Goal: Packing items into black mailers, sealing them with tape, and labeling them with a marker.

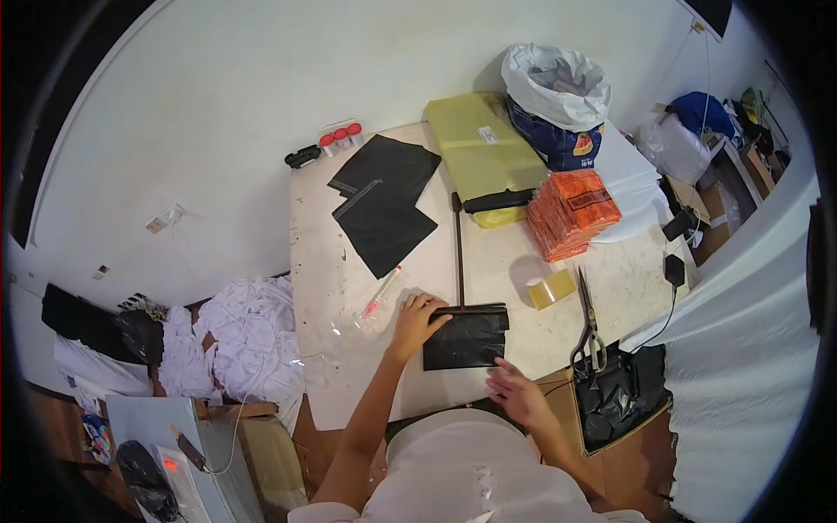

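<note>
A black plastic bag (466,346), lying flat near the table's front edge, has a folded strip along its top. My left hand (415,326) grips its upper left corner, thumb over the plastic and fingers around the strip's end. At the lower right corner, my right hand (518,394) has its fingers apart, with a fingertip close to or touching the bag. A thin dark rod (459,253) runs from the bag's top edge away from me. Left of it lie overlapping black bags (388,231) and a red-and-white pen (382,292).
To the right are a tape roll (552,289), large scissors (588,322) and a stack of orange packets (571,215). Behind stand yellow packaging (479,139) and a blue-and-white sack (558,109). A box of black plastic (619,392) sits below the table's right edge.
</note>
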A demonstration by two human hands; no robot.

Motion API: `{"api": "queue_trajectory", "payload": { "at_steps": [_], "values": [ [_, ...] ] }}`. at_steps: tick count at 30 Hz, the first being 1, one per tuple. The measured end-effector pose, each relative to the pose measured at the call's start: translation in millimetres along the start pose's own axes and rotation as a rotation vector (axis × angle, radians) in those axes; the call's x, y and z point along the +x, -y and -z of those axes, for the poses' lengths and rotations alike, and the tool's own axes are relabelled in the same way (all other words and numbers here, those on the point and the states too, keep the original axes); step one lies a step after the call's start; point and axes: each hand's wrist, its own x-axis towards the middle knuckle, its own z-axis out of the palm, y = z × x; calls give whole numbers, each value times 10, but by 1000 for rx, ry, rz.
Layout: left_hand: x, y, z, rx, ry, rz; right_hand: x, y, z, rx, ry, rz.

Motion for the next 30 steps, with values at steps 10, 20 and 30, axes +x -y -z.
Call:
{"api": "queue_trajectory", "payload": {
  "at_steps": [10,20,30],
  "values": [
    [267,199,-77,-32,6,-1,409,-267,-305,-60,16,259],
    [-283,-163,11,-1290,332,447,-97,275,-235,-1249,193,989],
    [-548,-418,124,-1332,131,745,564,95,-322,-283,190,363]
  ]
}}
